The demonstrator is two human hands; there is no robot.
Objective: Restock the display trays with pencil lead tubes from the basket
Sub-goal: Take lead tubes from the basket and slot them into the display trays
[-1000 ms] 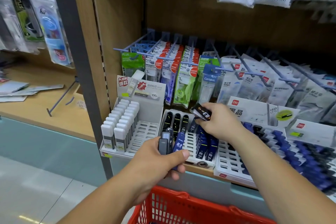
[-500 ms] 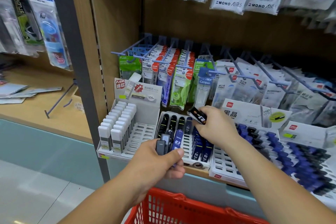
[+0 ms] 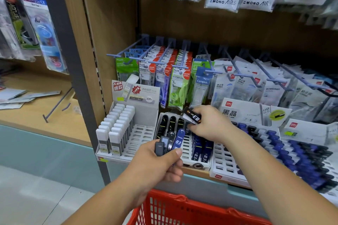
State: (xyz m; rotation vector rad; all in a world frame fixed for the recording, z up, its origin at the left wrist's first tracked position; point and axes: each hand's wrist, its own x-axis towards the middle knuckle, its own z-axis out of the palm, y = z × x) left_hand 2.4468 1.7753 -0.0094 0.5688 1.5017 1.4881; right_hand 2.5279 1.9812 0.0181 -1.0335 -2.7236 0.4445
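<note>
My left hand (image 3: pixel 159 162) grips a fan of several pencil lead tubes (image 3: pixel 170 142), black and blue, in front of the middle display tray (image 3: pixel 185 149). My right hand (image 3: pixel 210 126) pinches one black lead tube (image 3: pixel 192 116) tilted above that tray's back rows. The tray holds black tubes at the back left and dark blue ones on its right side. The red basket (image 3: pixel 184 210) sits below my arms at the bottom edge.
A white tray (image 3: pixel 142 133) with white-capped lead boxes stands at the left. A wider tray (image 3: pixel 228 168) of blue and black tubes lies at the right. Packets hang on blue pegs (image 3: pixel 164 60) behind. A grey shelf post (image 3: pixel 73 64) rises on the left.
The view shifted slightly; my right hand with its black tube stays over the middle tray's back. My left hand keeps its tubes in about the same place.
</note>
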